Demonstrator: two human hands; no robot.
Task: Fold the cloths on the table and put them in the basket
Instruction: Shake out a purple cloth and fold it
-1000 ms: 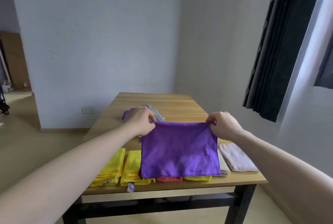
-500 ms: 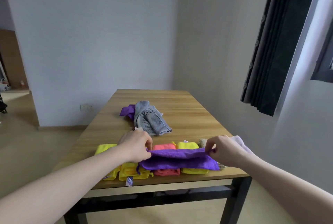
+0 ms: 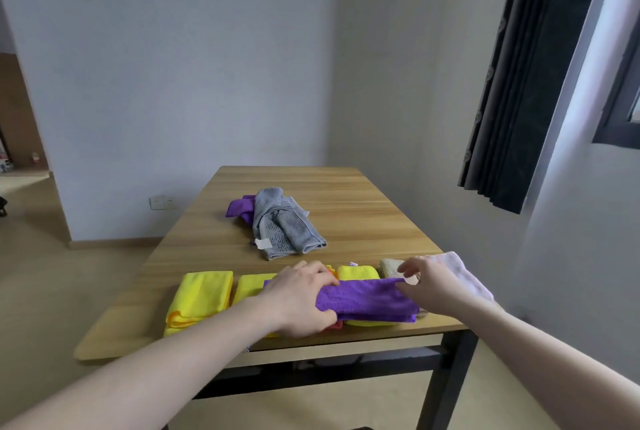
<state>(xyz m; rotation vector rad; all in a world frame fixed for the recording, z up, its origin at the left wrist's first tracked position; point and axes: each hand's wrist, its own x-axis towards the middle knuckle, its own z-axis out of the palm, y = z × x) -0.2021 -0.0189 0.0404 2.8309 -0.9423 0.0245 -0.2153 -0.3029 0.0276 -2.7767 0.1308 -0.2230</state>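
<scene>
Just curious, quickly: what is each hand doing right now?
Left hand: open, pressing flat on the purple cloth.
Right hand: pinching that cloth's right end.

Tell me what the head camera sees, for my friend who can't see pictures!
Two hands, the left hand and right hand, rest on a folded purple cloth lying across a row of folded yellow cloths at the near edge of a wooden table. Farther back lies a crumpled grey cloth.

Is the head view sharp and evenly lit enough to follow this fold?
Head view: soft daylight, no glare; purple cloth and both hands, left hand and right hand, are sharp enough; wide-angle lens bends the curtain and stretches the forearms at the frame edges.
</scene>
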